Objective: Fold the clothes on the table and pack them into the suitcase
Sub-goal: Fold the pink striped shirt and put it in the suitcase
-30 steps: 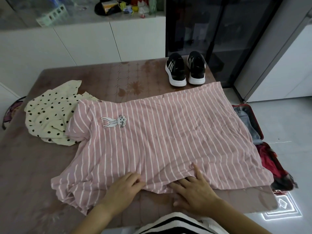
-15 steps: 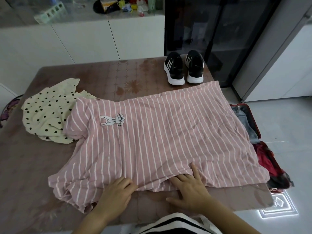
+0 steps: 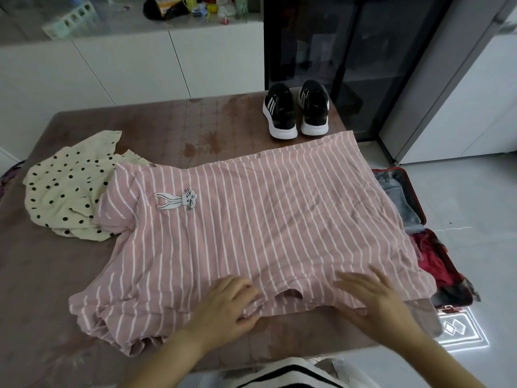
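A pink shirt with white stripes (image 3: 251, 219) and a small rabbit print lies spread across the brown table (image 3: 42, 275). My left hand (image 3: 226, 306) pinches the shirt's near edge, bunching the cloth under its fingers. My right hand (image 3: 375, 298) lies flat with spread fingers on the near edge further right. A cream garment with black dots (image 3: 67, 189) sits crumpled at the table's left, partly under the pink shirt's sleeve. The open red suitcase (image 3: 414, 191) stands on the floor to the right of the table, with grey and red clothes inside.
A pair of black sneakers with white soles (image 3: 296, 110) stands at the table's far right corner. White cabinets run along the back, a dark glass cabinet (image 3: 335, 51) behind the shoes. A lit pattern glows on the floor (image 3: 458, 329) near the suitcase.
My left hand has closed on the shirt's near edge and gathered some cloth. My right hand has slid to the right along the edge and flattened out.
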